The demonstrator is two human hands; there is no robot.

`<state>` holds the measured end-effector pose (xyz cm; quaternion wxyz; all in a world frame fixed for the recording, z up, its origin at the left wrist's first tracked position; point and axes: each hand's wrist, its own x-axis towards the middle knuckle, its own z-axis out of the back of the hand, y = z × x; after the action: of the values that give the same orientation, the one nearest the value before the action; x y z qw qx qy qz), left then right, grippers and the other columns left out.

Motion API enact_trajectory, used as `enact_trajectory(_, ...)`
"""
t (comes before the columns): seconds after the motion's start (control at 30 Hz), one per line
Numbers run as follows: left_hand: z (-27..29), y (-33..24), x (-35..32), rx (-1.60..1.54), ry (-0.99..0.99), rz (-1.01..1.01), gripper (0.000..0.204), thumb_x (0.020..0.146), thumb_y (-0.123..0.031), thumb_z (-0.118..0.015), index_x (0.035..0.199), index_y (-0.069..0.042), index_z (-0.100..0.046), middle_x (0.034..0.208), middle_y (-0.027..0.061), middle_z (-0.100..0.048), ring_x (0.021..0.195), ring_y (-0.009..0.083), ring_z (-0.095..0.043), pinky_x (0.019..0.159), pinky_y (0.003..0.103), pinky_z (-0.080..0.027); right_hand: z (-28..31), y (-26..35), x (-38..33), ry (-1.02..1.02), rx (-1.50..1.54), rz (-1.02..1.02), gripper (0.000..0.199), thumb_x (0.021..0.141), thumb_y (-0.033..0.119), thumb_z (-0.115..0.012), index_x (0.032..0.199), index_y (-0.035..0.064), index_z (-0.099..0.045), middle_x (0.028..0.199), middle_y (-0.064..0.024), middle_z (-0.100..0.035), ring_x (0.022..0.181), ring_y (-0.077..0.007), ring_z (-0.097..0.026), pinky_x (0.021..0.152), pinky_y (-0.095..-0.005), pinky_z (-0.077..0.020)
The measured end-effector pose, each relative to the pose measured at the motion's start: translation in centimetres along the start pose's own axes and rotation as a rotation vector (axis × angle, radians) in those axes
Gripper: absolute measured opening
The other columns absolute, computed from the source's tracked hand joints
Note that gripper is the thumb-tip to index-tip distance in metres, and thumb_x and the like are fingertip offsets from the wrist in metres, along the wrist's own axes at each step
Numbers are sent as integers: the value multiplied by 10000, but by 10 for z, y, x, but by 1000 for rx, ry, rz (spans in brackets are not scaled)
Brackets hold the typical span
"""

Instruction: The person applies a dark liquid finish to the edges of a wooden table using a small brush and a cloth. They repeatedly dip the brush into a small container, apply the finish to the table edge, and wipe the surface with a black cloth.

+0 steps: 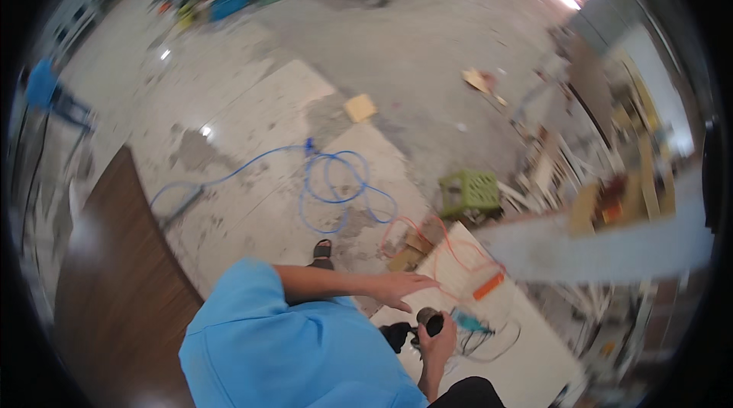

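Over the bench [538,343], the right hand [437,341] grips a cylinder [428,318], likely steadying it; the left hand [399,288] hovers spread.

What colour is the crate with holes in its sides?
Green; the crate shows in the head view.

Room lies between the thin, dark, looping cable [476,340] and the right edge of the white, flat counter [540,338]; a dark, hollow cylinder [427,318] (hand-held) obstructs the left.

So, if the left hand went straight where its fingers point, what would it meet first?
The left hand would probably meet the orange cord first, with the orange block beyond; depth is unclear, so it might pass above both.
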<state>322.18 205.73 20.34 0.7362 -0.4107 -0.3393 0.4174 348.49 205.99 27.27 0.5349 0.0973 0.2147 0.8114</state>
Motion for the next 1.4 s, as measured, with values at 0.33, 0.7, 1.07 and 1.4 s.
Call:
enact_trajectory(0.33,216,36,-124,-5,-603,-21,1083,831,-129,-842,1698,-87,-194,1432,188,-536,1337,405,-506,1129,490,-428,-58,297,227,272,63,759,729,671,102,-855,1340,-21,-594,1188,-237,-640,1092,-452,-648,958,-489,-526)
enact_trajectory(0.7,354,63,-247,5,-1227,350,1066,793,-32,-826,1680,-84,-238,1407,158,-569,1334,363,-544,1128,446,-450,-148,530,335,626,232,1172,793,701,169,-928,1400,2,-594,1223,-211,-676,1104,-394,-670,949,-443,-535)
enact_trajectory(1.07,535,81,-366,82,-1744,565,668,883,-129,-850,1454,-69,-508,1365,134,-590,1277,275,-603,1093,385,-481,-271,731,521,978,537,806,360,935,233,-805,1201,8,-717,993,-104,-759,925,-170,-694,845,-321,-549)
enact_trajectory(1.4,640,111,-497,168,-2096,624,683,885,-130,-854,1452,-42,-483,1359,124,-598,1286,228,-605,1103,355,-481,-390,934,521,1119,461,915,293,1045,304,-723,1101,17,-745,874,-55,-750,823,-121,-674,772,-280,-528)
